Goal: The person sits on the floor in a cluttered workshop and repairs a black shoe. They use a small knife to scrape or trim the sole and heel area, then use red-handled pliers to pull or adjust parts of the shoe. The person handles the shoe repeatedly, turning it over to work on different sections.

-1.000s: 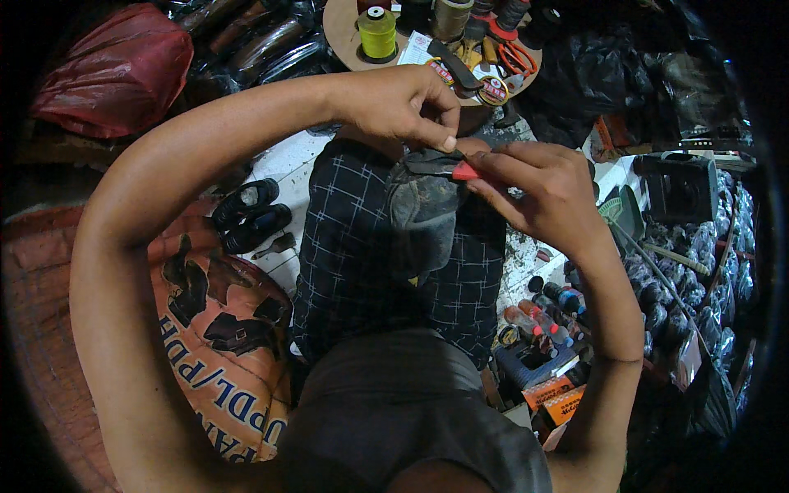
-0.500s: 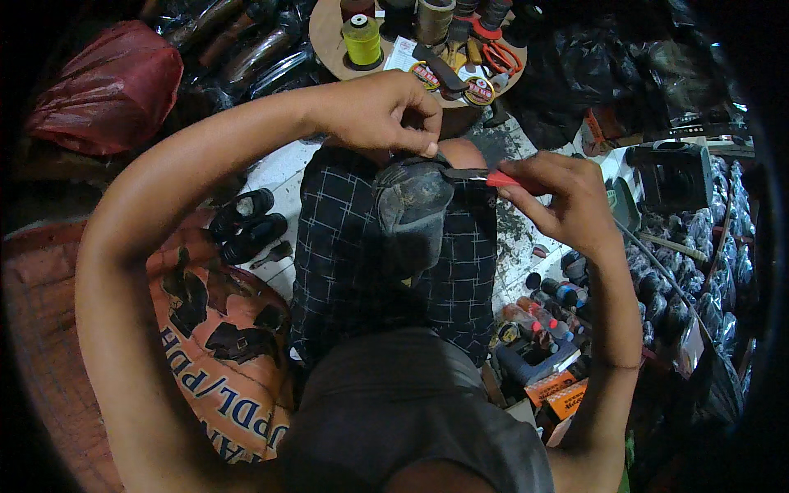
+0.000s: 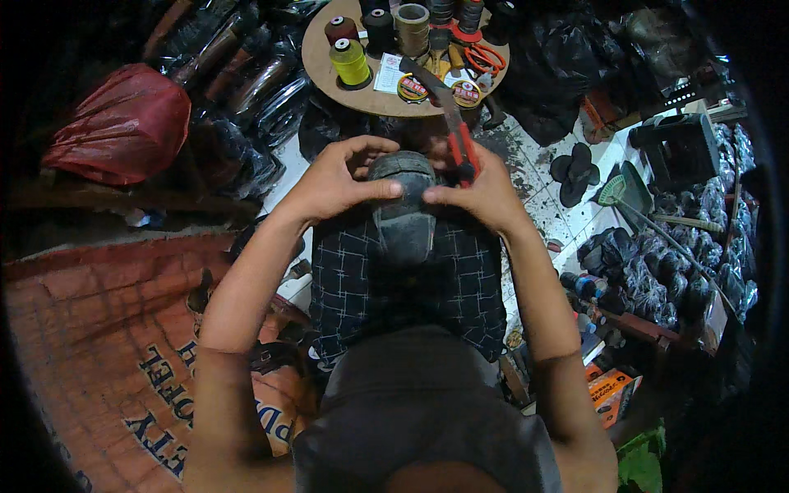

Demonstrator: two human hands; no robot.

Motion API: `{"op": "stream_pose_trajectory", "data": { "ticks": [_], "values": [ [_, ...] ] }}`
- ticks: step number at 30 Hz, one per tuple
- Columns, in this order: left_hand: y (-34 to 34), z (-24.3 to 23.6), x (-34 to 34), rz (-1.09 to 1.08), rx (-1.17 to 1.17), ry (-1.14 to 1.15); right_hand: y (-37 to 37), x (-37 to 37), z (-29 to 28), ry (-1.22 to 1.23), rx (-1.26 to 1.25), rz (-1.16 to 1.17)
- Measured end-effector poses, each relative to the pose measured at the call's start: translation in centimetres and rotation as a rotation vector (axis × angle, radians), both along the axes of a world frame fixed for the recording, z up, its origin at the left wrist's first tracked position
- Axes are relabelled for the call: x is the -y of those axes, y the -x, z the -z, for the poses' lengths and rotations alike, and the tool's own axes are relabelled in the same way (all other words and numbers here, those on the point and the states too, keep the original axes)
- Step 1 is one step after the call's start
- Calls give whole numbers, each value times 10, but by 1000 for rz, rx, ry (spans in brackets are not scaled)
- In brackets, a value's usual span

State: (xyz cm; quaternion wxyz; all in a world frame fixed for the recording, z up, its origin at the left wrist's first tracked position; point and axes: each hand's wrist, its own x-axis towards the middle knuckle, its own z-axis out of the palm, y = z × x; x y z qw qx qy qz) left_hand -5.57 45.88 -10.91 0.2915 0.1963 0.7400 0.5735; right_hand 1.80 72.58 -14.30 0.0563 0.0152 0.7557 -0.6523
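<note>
A dark, scuffed shoe (image 3: 404, 205) rests upright between my knees, over black trousers with a white grid pattern. My left hand (image 3: 349, 179) grips its left side, with the thumb laid on top and the fingers curled behind. On the other side, my right hand (image 3: 486, 191) presses its thumb against the shoe while holding a red-handled knife (image 3: 463, 152). The knife points away from me, and its blade overlaps a dark piece lying on the round board. Some of my right fingers are hidden behind the shoe and handle.
Ahead stands a round wooden board (image 3: 329, 86) with thread spools, including a yellow one (image 3: 351, 64), and orange-handled scissors (image 3: 483, 57). A red bag (image 3: 123, 123) lies left, above an orange tarp (image 3: 107, 304). Plastic-wrapped goods (image 3: 641, 263) and a green dustpan (image 3: 633, 187) are right.
My left hand has come down from the shoe's far edge to its left side. The right hand has moved inward, and the knife has swung from pointing left to pointing away from me.
</note>
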Motion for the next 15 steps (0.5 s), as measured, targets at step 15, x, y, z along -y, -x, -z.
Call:
{"op": "stream_pose_trajectory", "data": {
  "ticks": [15],
  "values": [
    [-14, 24, -14, -284, -340, 268, 35, 25, 15, 145, 229, -47]
  ]
}}
